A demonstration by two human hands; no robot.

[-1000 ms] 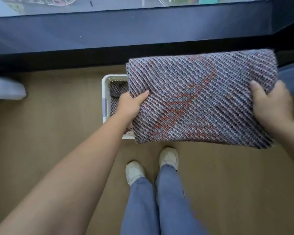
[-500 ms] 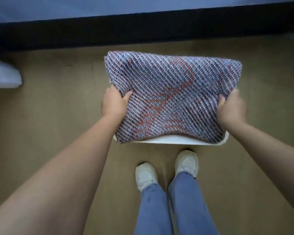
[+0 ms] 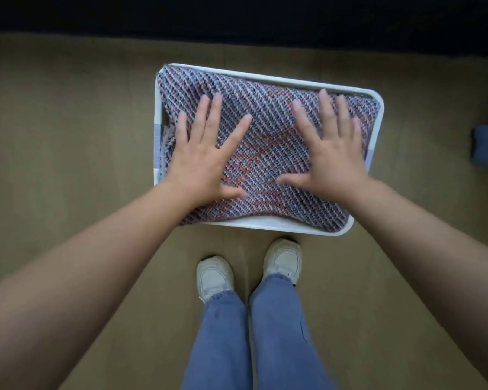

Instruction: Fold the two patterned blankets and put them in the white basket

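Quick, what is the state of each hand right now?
Left hand: open, fingers spread, flat on the folded blanket in the white basket.
Right hand: open, flat on the same blanket.

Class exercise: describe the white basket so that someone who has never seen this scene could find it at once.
Start from the tan floor and the person's white shoes; just ahead of the toes sits the white basket, a rectangular tub with rounded corners. A folded blanket woven in blue, white and orange diagonals fills it, with the left hand and right hand spread flat on top. It is the only white-rimmed container here.
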